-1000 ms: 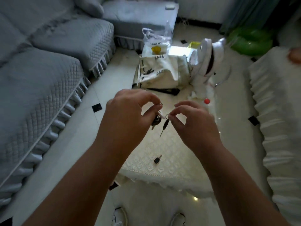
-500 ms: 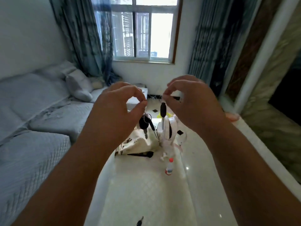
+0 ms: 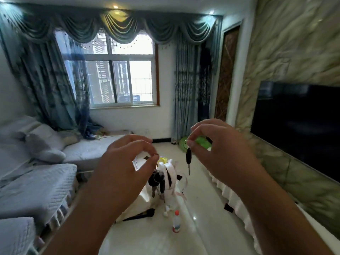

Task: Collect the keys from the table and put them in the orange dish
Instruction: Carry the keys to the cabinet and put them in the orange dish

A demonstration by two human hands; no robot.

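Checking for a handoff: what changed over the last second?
View tilted up from the table to the room. Hands drew apart: right hand lifted its single black key clear of the key bunch hanging from the left hand. Both pinches unchanged; nothing released.

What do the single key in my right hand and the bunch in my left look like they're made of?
Single key: matte black head, likely plastic; thin grey blade, probably metal. Bunch of keys: similar dark heads hanging from a shiny ring, apparently metal. Blur leaves the finish uncertain.

Black-headed key [image 3: 189, 157]; black key bunch [image 3: 156, 179]; teal curtains [image 3: 55, 85]; grey quilted sofa [image 3: 36, 184]; marbled wall [image 3: 294, 52].
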